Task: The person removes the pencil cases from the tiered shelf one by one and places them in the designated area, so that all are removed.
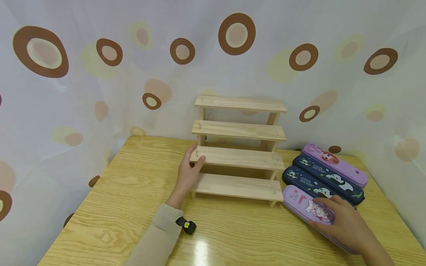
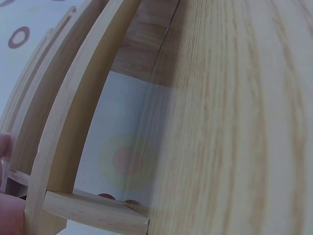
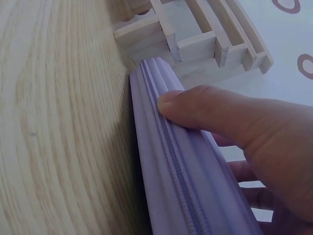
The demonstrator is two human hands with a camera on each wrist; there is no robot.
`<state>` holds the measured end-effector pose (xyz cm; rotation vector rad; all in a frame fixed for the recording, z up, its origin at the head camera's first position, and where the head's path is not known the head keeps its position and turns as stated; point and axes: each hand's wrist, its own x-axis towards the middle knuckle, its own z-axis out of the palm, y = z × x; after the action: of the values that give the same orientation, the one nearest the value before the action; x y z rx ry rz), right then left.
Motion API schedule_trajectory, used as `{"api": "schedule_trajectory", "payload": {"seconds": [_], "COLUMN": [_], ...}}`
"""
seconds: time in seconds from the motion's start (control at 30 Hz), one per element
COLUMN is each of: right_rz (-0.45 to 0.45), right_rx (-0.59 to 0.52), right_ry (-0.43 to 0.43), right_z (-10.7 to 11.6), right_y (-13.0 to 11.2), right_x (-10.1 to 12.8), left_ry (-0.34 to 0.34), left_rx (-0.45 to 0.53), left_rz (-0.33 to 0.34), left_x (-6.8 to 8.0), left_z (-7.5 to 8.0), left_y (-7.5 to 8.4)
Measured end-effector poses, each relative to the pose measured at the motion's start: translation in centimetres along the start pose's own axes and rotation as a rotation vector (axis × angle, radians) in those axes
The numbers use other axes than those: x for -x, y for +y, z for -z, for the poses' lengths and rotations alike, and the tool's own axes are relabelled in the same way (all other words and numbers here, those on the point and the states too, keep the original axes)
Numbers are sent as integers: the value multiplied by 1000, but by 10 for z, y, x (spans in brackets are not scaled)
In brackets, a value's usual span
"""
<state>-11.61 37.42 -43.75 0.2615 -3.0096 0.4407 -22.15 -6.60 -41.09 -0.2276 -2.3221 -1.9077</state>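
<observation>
A wooden tiered shelf (image 1: 237,157) stands on the table near the wall. My left hand (image 1: 190,170) grips the left end of its second board from the bottom, thumb on top; only a bit of that hand shows in the left wrist view. At the right, my right hand (image 1: 347,223) holds a light purple pencil case (image 1: 301,203) with a cartoon rabbit on its lid. In the right wrist view, the thumb (image 3: 183,107) presses beside the zipper of the case (image 3: 171,147), and the other fingers are partly hidden behind it.
Behind the held case lie two dark blue panda pencil cases (image 1: 327,179) and a purple one with a cartoon girl (image 1: 336,164). The wood-grain table (image 1: 133,184) meets a patterned wall covering (image 1: 213,74) at the back. All the shelf boards are bare.
</observation>
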Motion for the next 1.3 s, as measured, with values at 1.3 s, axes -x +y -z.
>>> {"api": "schedule_trajectory", "payload": {"seconds": [1.3], "right_rz": [44], "right_rx": [-166], "right_ry": [86], "right_z": [1], "right_y": [-5], "right_x": [-4], "left_ry": [14], "left_rx": [1], "left_rz": [3], "left_x": [-1], "left_z": [-1], "left_y": [1]}}
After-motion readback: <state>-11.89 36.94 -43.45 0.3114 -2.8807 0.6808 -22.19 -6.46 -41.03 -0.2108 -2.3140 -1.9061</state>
